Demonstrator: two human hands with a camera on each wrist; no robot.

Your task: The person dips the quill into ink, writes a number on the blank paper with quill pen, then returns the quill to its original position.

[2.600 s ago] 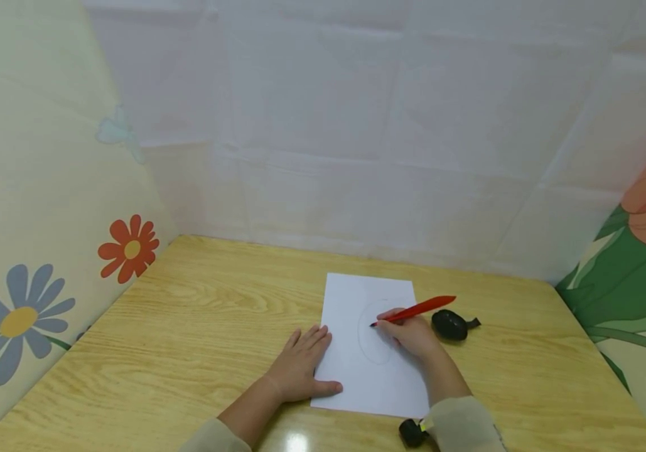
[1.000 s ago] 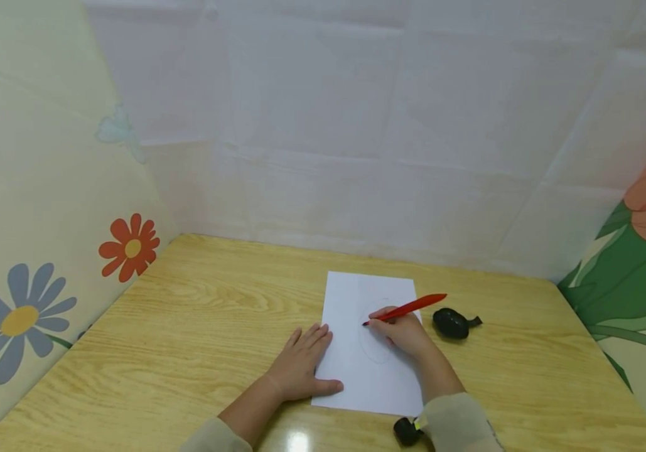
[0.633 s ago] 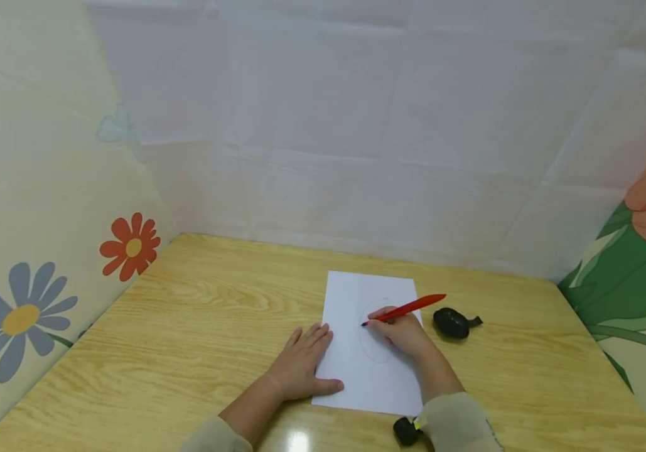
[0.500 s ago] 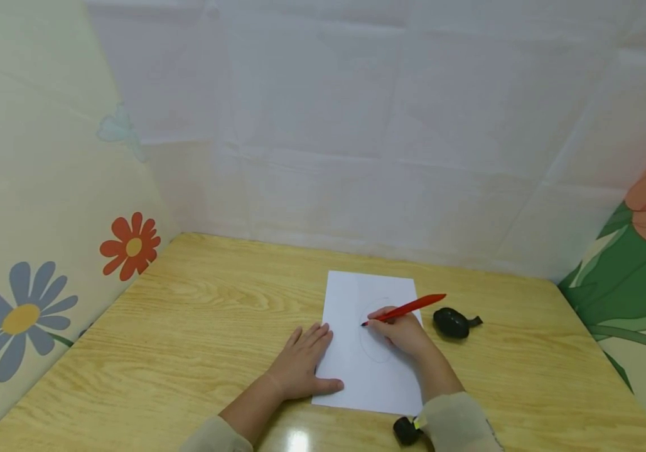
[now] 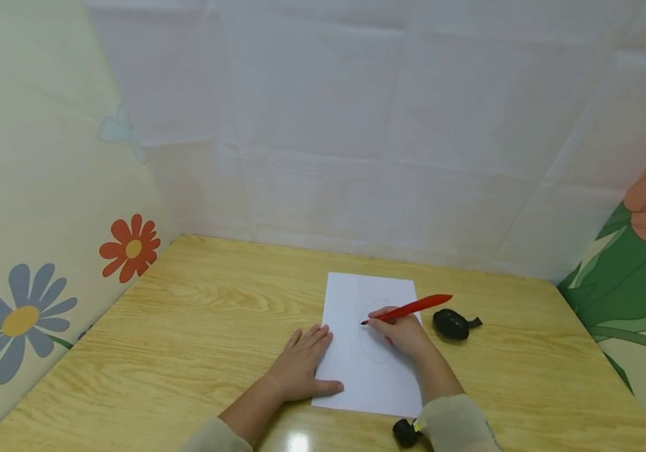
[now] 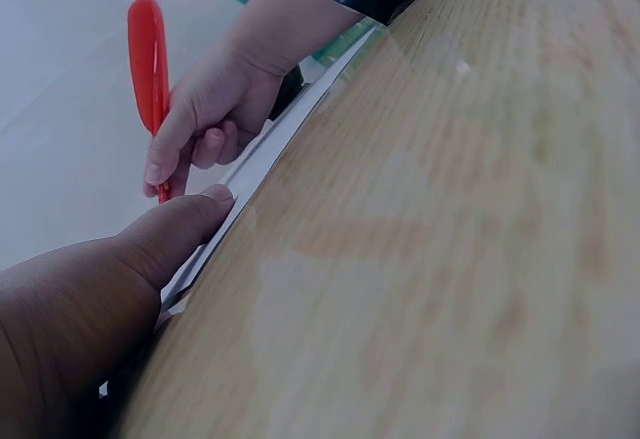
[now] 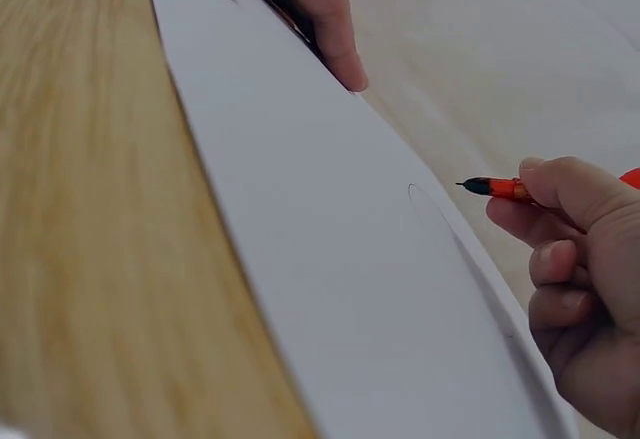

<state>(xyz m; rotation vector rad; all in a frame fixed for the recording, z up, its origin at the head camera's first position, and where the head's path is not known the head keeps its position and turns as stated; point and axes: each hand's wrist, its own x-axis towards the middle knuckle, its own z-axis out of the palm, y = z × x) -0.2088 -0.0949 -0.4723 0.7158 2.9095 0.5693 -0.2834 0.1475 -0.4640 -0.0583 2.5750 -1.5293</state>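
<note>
A white sheet of paper [image 5: 351,345] lies on the wooden table, bearing a thin, faint oval line [image 7: 412,191]. My right hand [image 5: 404,333] pinches a red pen [image 5: 421,304] with a feather-shaped top between thumb and fingers. Its dark tip is at the oval's left side in the head view; in the right wrist view, the tip shows beyond the paper's far edge. My left hand [image 5: 300,367] rests flat on the sheet's left edge, fingers spread and thumb [image 6: 190,214] on the paper. The right hand hides part of the oval.
Right of the paper lies a shiny black oval object [image 5: 451,324] with a short tail. A black wrist camera [image 5: 406,433] sits by the right sleeve. A white cloth [image 5: 311,125] hangs behind the table [image 5: 215,301], with flower-printed cloths at both sides.
Since the oldest frame, my right hand and the pen have shifted slightly left across the paper. Over the last half second, the pen's feather end has tipped a little to the right. The left hand stays put.
</note>
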